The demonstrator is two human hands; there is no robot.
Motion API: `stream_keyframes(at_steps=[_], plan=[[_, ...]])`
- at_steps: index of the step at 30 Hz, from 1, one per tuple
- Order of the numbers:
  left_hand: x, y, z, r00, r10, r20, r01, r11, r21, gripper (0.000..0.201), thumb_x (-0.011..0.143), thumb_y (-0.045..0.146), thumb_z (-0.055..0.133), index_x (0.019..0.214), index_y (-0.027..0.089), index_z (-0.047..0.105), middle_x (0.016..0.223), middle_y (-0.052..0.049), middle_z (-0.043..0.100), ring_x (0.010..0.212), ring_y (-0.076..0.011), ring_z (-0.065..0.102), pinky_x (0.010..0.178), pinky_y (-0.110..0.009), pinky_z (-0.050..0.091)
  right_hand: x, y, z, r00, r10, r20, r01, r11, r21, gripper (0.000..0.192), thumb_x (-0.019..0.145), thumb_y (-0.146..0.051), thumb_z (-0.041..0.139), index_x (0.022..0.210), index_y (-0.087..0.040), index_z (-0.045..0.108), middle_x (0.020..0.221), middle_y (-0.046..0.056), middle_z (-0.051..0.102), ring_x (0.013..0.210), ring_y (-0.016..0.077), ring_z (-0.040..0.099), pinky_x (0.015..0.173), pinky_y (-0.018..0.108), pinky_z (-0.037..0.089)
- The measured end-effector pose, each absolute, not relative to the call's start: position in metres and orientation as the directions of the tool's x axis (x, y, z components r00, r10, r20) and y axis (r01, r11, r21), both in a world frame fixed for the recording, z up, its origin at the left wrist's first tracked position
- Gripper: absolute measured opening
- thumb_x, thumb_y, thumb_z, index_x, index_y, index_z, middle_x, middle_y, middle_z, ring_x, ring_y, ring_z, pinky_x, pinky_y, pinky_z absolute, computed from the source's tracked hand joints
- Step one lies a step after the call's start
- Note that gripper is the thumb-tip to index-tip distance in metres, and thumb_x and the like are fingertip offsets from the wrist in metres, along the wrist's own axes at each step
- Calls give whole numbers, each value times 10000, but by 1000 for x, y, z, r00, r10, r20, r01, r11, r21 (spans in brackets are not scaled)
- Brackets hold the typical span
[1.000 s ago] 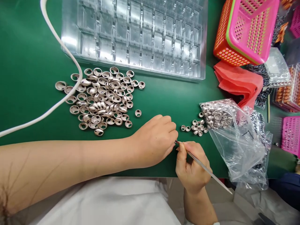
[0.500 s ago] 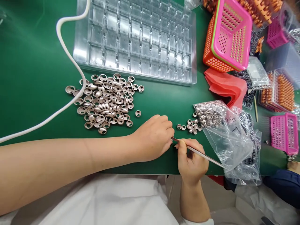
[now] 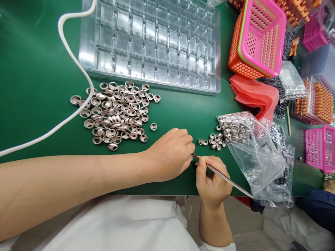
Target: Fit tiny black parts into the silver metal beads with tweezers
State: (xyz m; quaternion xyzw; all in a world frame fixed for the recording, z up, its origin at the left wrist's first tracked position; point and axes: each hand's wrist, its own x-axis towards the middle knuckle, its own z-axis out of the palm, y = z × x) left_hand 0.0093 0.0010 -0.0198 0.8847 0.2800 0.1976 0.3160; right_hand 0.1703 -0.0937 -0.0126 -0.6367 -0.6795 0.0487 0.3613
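My left hand [image 3: 171,153] is closed, its fingertips pinching a small piece that is mostly hidden behind the knuckles. Gripped like a pen in my right hand [image 3: 213,179] is a thin metal tool [image 3: 229,181], perhaps tweezers. Its tip meets the fingertips of my left hand. To the upper left of my left hand lies a pile of silvery metal rings [image 3: 115,115] with holes in their sides. A few smaller metal rings [image 3: 215,141] sit above my right hand, by the mouth of a clear plastic bag [image 3: 251,153] that holds more of them.
A clear compartment tray [image 3: 154,82] stands behind the ring pile. A white cable [image 3: 70,45] crosses the left side. Stacked plastic baskets [image 3: 281,42], a red cloth [image 3: 253,94] and trays of orange parts [image 3: 320,101] fill the right. Another person's dark sleeve [image 3: 316,209] shows at lower right.
The view has shifted slightly. The tool in my right hand has swung a little, its back end now lower; my left hand keeps its closed pose.
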Motion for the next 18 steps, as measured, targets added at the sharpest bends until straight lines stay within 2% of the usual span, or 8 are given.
stream_keyframes(at_steps=[8, 14, 18], plan=[[10, 0, -22, 754, 626, 199, 361, -648, 670, 154, 916, 178, 606, 783, 142, 675, 787, -44, 611, 796, -205, 487, 698, -360, 336, 169, -92, -11, -42, 883, 468, 886, 249, -391, 230, 882, -67, 644, 1043, -204, 553, 767, -3, 654, 645, 130, 653, 571, 243, 566], [10, -1, -24, 752, 626, 207, 355, -649, 673, 179, 938, 190, 586, 786, 147, 670, 777, -43, 601, 794, -208, 478, 696, -367, 333, 167, -96, -9, -35, 893, 448, 887, 235, -399, 252, 875, -58, 660, 1053, -211, 565, 786, -1, 669, 657, 133, 674, 575, 251, 592], [10, -1, -22, 754, 626, 198, 355, -643, 678, 183, 940, 183, 586, 778, 152, 666, 759, -39, 585, 784, -209, 472, 682, -371, 324, 165, -99, -10, 23, 908, 417, 859, 195, -473, 290, 859, -17, 650, 1057, -211, 564, 805, 7, 671, 678, 141, 683, 591, 266, 603]])
